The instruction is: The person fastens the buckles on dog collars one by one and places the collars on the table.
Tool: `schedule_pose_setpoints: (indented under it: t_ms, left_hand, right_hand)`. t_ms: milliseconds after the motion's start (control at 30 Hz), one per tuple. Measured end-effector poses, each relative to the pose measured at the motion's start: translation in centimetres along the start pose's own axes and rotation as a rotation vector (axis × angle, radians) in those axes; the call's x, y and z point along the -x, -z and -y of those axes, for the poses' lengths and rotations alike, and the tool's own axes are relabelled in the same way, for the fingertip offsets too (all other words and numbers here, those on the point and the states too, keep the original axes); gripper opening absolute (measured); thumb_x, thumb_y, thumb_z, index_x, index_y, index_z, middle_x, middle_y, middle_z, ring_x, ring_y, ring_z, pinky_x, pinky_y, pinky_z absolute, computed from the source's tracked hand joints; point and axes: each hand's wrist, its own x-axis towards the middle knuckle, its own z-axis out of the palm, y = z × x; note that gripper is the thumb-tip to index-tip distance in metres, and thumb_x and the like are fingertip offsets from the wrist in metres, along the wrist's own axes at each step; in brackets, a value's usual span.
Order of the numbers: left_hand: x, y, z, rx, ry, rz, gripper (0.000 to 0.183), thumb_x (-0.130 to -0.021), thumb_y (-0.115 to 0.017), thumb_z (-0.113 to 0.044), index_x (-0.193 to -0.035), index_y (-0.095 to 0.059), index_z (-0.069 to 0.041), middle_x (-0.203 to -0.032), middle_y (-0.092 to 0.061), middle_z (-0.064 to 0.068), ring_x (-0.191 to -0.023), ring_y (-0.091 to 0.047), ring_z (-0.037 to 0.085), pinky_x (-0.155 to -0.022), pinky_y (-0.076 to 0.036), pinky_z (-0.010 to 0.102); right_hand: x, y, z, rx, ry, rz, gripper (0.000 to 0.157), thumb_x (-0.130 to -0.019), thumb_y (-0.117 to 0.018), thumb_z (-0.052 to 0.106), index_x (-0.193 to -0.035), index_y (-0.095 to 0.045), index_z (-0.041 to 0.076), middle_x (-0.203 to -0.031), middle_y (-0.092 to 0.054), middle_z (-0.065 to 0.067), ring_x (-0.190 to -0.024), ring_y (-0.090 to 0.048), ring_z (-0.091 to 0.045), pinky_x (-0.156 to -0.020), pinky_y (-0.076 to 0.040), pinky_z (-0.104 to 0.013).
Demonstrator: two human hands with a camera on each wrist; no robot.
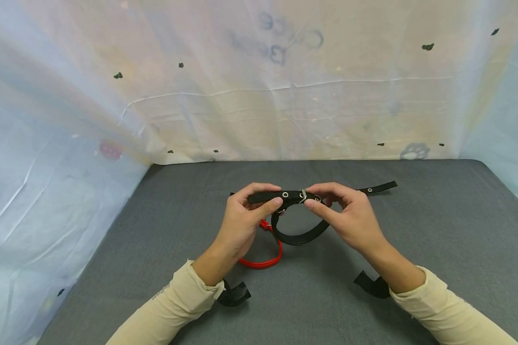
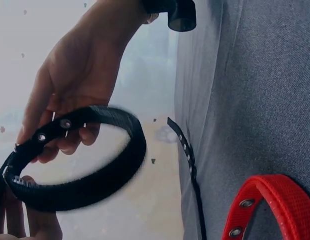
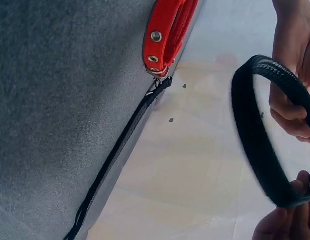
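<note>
A person's left hand and right hand each pinch, between thumb and fingers, a black woven-fabric collar looped into a ring, its silver metal buckle between them, held above a grey cloth-covered table. On the table, a red fabric collar with metal eyelets lies left of the black collar, partly behind the left hand, and a narrow black strap with eyelets lies beyond the black collar, reaching out to its right.
</note>
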Motion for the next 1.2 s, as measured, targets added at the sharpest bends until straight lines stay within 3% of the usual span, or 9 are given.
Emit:
schedule_pose_setpoints:
  t_ms: [200,367,600,767,967,1200]
  left_hand:
    - [0.1,0.0,-0.1,-0.049,0.014,-0.007,0.030,-0.087,-0.075,-0.002,-0.115,-0.068,0.005,-0.103,-0.070,0.007,-0.084,-0.071,0.014,-0.080,-0.058,0.028]
    - [0.2,-0.1,-0.2,-0.074,0.032,-0.002,0.031,-0.086,-0.076,-0.003,-0.115,-0.069,0.004,-0.100,-0.072,0.006,-0.086,-0.070,0.015,-0.076,-0.057,0.027]
    - [0.3,-0.2,-0.4,-0.028,0.075,0.012,0.047,-0.083,-0.074,0.007,-0.127,-0.060,-0.003,-0.112,-0.069,0.006,-0.101,-0.071,0.014,-0.089,-0.057,0.029]
    - [0.3,-0.4,-0.1,-0.066,0.077,-0.016,0.041,-0.082,-0.076,0.006,-0.119,-0.063,-0.003,-0.107,-0.072,0.001,-0.099,-0.069,0.014,-0.085,-0.058,0.029]
    - [0.3,-0.5,0.5,-0.141,-0.024,-0.037,0.029,-0.082,-0.080,-0.002,-0.111,-0.074,-0.003,-0.103,-0.073,0.004,-0.090,-0.069,0.014,-0.077,-0.058,0.026]
    - [0.6,-0.4,0.7,-0.347,-0.192,-0.041,0.023,-0.087,-0.078,-0.019,-0.110,-0.078,-0.014,-0.115,-0.069,0.001,-0.095,-0.067,0.015,-0.078,-0.058,0.026]
  right_hand:
    - [0.1,-0.1,0.0,0.079,0.007,0.044,0.029,-0.091,-0.074,0.014,-0.118,-0.072,0.026,-0.100,-0.071,0.007,-0.085,-0.055,-0.009,-0.071,-0.042,-0.023]
    - [0.2,-0.2,0.0,0.121,0.058,0.074,0.028,-0.090,-0.075,0.015,-0.114,-0.074,0.027,-0.098,-0.072,0.009,-0.084,-0.054,-0.010,-0.067,-0.041,-0.025]
    - [0.1,-0.2,-0.1,0.097,0.057,-0.005,0.021,-0.089,-0.075,0.012,-0.107,-0.076,0.023,-0.091,-0.071,0.006,-0.082,-0.055,-0.009,-0.062,-0.039,-0.026]
    - [0.1,-0.3,-0.1,0.025,0.003,-0.046,0.018,-0.091,-0.073,0.012,-0.108,-0.076,0.020,-0.088,-0.069,0.005,-0.078,-0.055,-0.009,-0.063,-0.041,-0.025]
    - [0.2,-0.4,-0.1,-0.028,-0.079,-0.040,0.017,-0.093,-0.072,0.015,-0.109,-0.076,0.018,-0.087,-0.066,0.009,-0.077,-0.054,-0.011,-0.066,-0.042,-0.025]
    - [0.3,-0.7,-0.3,-0.090,-0.138,-0.009,0.018,-0.093,-0.072,0.019,-0.110,-0.075,0.014,-0.093,-0.068,0.007,-0.080,-0.057,-0.012,-0.070,-0.046,-0.025]
